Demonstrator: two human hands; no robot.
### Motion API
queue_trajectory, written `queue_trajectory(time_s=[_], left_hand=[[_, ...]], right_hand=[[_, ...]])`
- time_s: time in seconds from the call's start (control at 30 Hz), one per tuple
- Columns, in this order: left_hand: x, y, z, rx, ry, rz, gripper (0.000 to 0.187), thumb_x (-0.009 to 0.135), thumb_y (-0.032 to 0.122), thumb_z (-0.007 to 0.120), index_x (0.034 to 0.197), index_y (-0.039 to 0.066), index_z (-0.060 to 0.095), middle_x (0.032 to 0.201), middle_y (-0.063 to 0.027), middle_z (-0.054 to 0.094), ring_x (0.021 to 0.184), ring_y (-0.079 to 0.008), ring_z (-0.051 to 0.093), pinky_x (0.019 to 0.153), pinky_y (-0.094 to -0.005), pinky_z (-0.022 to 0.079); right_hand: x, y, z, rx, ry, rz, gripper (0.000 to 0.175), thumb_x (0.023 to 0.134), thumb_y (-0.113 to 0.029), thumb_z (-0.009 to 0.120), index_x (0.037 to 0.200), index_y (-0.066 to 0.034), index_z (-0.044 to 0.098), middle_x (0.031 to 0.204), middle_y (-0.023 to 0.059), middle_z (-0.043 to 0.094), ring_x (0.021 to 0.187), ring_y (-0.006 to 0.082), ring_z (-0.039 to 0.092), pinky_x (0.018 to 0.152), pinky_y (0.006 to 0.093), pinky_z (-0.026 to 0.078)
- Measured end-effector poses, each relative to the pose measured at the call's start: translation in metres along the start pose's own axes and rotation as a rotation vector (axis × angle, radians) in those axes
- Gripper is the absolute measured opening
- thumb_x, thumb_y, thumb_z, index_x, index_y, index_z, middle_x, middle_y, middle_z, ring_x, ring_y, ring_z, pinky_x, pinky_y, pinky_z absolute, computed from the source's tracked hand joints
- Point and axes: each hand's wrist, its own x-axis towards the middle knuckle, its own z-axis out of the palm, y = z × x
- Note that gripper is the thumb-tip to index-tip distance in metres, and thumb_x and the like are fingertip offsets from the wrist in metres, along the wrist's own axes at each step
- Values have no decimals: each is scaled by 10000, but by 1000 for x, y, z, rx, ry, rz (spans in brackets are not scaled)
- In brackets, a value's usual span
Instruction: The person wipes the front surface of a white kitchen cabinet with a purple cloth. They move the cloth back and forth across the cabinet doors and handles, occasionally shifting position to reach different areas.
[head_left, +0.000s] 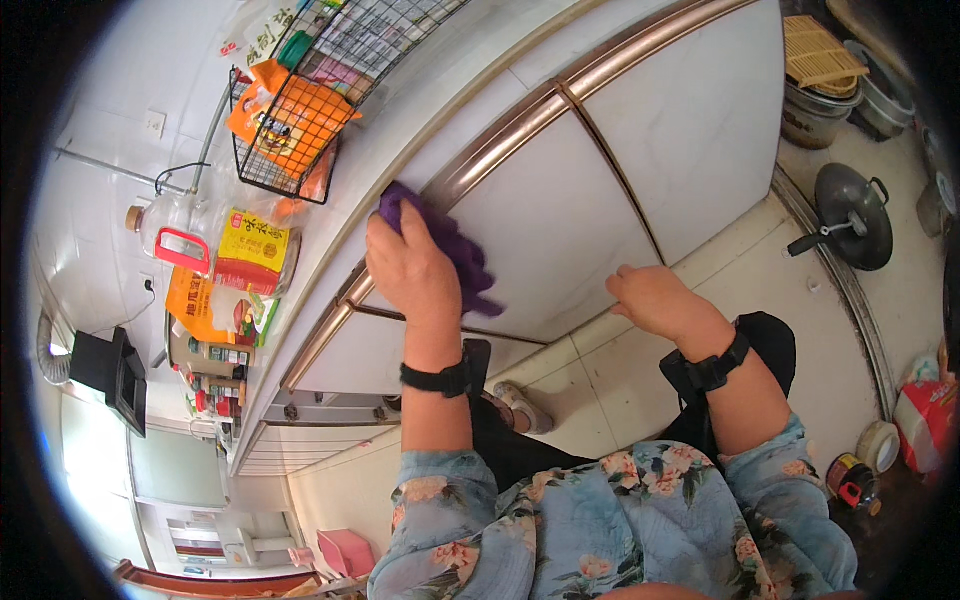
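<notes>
My left hand (415, 262) grips a purple cloth (461, 259) against the copper-coloured metal trim (480, 169) along the top of the white cabinet doors (540, 225). Part of the cloth hangs down in front of a door, and its upper end touches the area just under the countertop edge. My right hand (652, 300) hovers in front of the lower cabinet, its fingers curled; whether anything is inside them cannot be seen. Both wrists wear black straps.
On the countertop (397, 120) stand a black wire basket (300, 135) with packets, a large plastic bottle (255, 251) with a red handle, and several seasoning jars. A wok (855, 214), pots (814, 116) and a dark-labelled jar (851, 480) are on the floor at right. A pink bin (346, 553) stands lower left.
</notes>
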Motion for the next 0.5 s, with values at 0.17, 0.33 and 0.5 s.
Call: queue_trajectory(time_s=[0.17, 0.33, 0.5], left_hand=[[39, 51, 2, -50, 91, 55, 292, 835, 31, 610, 1126, 30, 640, 975, -139, 535, 867, -313, 589, 688, -401, 486], [64, 92, 4, -123, 101, 85, 307, 803, 52, 608, 1107, 43, 650, 904, -113, 499, 799, -289, 567, 644, -390, 463], [81, 113, 8, -166, 61, 117, 319, 804, 42, 611, 1120, 69, 646, 920, -124, 498, 807, -318, 580, 651, -413, 491]], right_hand=[[0, 2, -6, 6, 31, 27, 252, 820, -223, 712, 937, -41, 583, 921, 148, 612, 839, 367, 625, 698, 463, 509], [2, 2, -4, -4, 5, 45, 266, 840, -248, 696, 966, -40, 589, 943, 154, 614, 861, 362, 632, 715, 464, 511], [14, 8, -2, -42, -100, 98, 297, 858, -269, 689, 1011, -34, 593, 980, 160, 622, 904, 369, 631, 749, 462, 514]])
